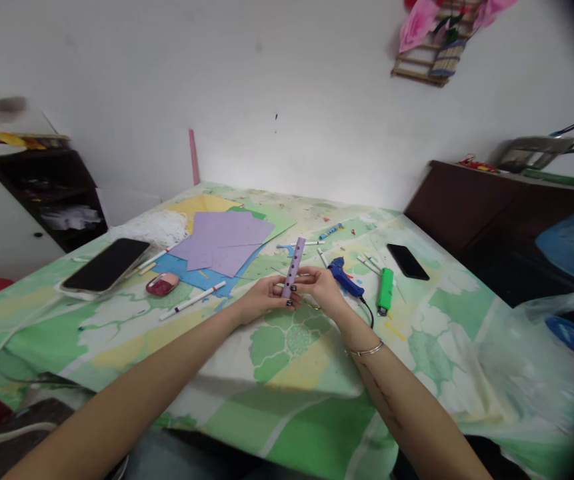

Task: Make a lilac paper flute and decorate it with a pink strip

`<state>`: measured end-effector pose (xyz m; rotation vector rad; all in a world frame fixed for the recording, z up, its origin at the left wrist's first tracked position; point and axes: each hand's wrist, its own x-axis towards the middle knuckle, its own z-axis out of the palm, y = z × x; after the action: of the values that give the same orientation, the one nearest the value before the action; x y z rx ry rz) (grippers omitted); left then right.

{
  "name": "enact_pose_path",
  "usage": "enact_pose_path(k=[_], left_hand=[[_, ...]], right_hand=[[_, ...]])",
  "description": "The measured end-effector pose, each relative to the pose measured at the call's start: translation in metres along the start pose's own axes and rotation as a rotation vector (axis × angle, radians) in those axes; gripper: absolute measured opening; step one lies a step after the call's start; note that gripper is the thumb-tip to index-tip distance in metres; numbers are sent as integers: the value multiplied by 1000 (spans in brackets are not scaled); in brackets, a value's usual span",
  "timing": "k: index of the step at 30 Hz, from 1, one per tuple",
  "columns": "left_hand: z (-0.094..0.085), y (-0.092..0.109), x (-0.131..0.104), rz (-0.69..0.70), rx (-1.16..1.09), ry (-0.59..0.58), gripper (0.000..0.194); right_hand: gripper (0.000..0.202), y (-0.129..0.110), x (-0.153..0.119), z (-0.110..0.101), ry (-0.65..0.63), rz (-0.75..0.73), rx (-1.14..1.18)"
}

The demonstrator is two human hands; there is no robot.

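Note:
A narrow purple paper strip (295, 260) with a row of dark dots is held up over the near half of the table. My left hand (265, 298) pinches its lower end from the left, and my right hand (319, 288) grips the same end from the right. Just beyond my right hand lies a blue glue gun (345, 277) with a dark cord. Farther right is a green lighter (385, 291). A capped white marker (193, 301) rests to the left of my left hand.
Purple sheets (227, 233) overlap blue, yellow and green paper. A large phone (107, 267), a pinkish-red rounded object (163, 285) and white shredded strands (154, 228) lie left. A black phone (407, 261) is right, a blue patterned piece (331, 232) farther back, a clear plastic bag (531, 360) at the right edge.

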<state>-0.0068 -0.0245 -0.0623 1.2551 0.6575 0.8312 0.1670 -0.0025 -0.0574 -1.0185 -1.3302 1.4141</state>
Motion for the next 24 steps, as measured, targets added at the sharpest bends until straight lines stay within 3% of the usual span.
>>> enact_pose_path(k=[7,10,15,21,24], left_hand=[[0,-2,0,-11,31,84,66],[2,1,0,-1,87,182,64],[0,-2,2,20,157,239,54],[-9,-9,4,274,659,418,25],[-11,-8,5,361,729,497,23]], right_hand=[[43,-2,-2,1,-32,-11,-17],[43,-5,-4,3,-44,-17,-3],[41,-6,-3,3,-10,-65,24],[37,-12,-2,-4,124,-162,64],[34,-14,-3,-5,146,-180,77]])
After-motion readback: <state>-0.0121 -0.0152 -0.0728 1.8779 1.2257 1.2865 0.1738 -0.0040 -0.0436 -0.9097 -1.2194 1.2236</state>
